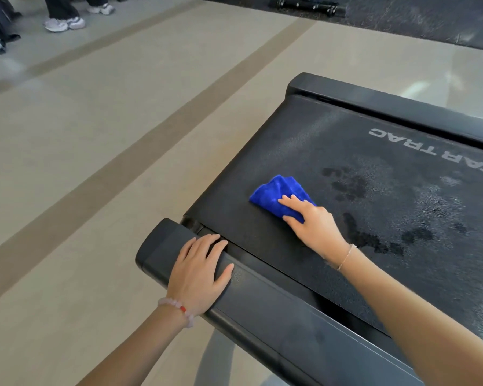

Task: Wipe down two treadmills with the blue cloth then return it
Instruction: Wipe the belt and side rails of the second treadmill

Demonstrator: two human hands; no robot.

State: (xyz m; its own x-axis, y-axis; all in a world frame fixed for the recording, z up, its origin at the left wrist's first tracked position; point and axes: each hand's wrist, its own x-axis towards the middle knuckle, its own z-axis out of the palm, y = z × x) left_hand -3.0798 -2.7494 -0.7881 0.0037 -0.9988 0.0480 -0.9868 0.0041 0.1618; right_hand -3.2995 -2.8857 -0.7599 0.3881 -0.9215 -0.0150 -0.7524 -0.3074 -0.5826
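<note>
A black treadmill (290,151) fills the right half of the head view, its belt printed with white letters and marked by dark wet patches. A folded blue cloth (273,195) lies on the belt near its rear end. My right hand (313,221) presses flat on the cloth, fingers spread over its near corner. My left hand (200,270) rests palm down on the near side rail (262,310) close to its rounded end cap, fingers apart and holding nothing.
Beige floor with darker brown stripes (140,151) spreads to the left of the treadmill. A person's legs and white sneakers (64,23) stand at the top left beside dark equipment. Black matting (416,20) and a wheeled frame lie at the top right.
</note>
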